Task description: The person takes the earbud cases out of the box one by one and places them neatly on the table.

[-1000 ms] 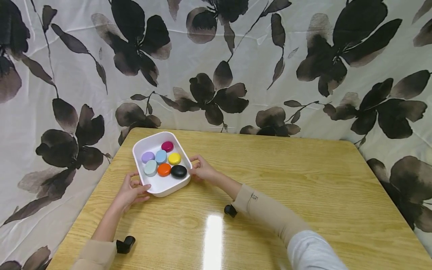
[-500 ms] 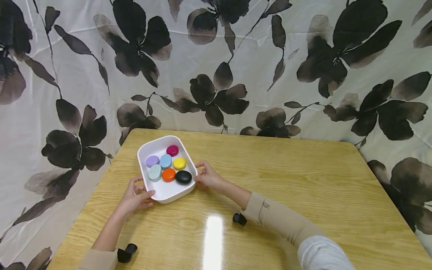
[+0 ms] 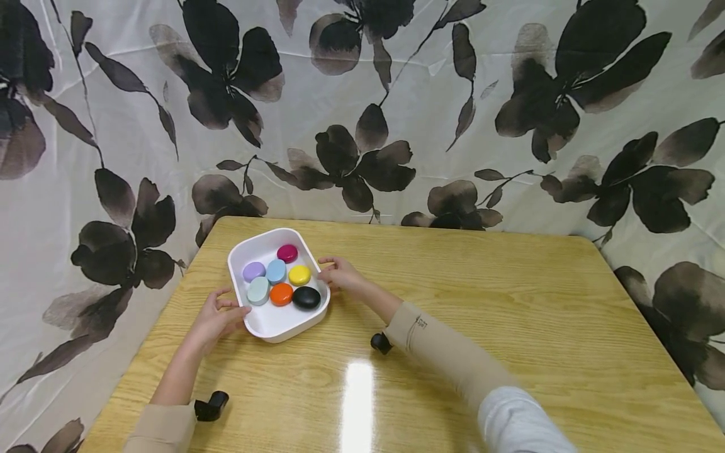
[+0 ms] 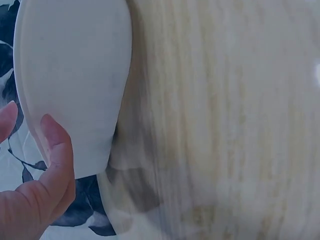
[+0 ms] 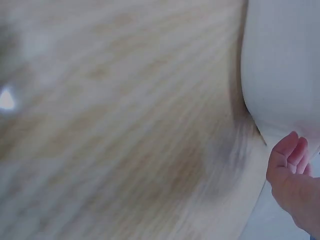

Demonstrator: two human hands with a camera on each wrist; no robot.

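Left hand (image 3: 213,321) is at the near left part of a white tray (image 3: 272,322), its fingers relaxed and slightly bent, the thumb by the rim; no firm grip shows. Next comes the tray itself, towards the left of the wooden bench (image 3: 453,302), upright and apparently resting on it. Inside, roughly left to right, lie seven smooth rounded pieces: lilac (image 3: 253,272), pale green (image 3: 258,291), light blue (image 3: 275,271), orange (image 3: 281,294), crimson (image 3: 287,253), yellow (image 3: 299,275) and black (image 3: 306,298). Right hand (image 3: 343,277) is at the tray's right side, fingertips at the rim and wall, loosely bent rather than clasping.

Positioning the tray looks nearly done: it seems set down, with all seven pieces inside. Probably only drawing both hands away is left.

Half a second earlier, the left thumb overlapped the rim and the right hand sat lower along the side. The tray is almost where it was, its pieces arranged the same way.
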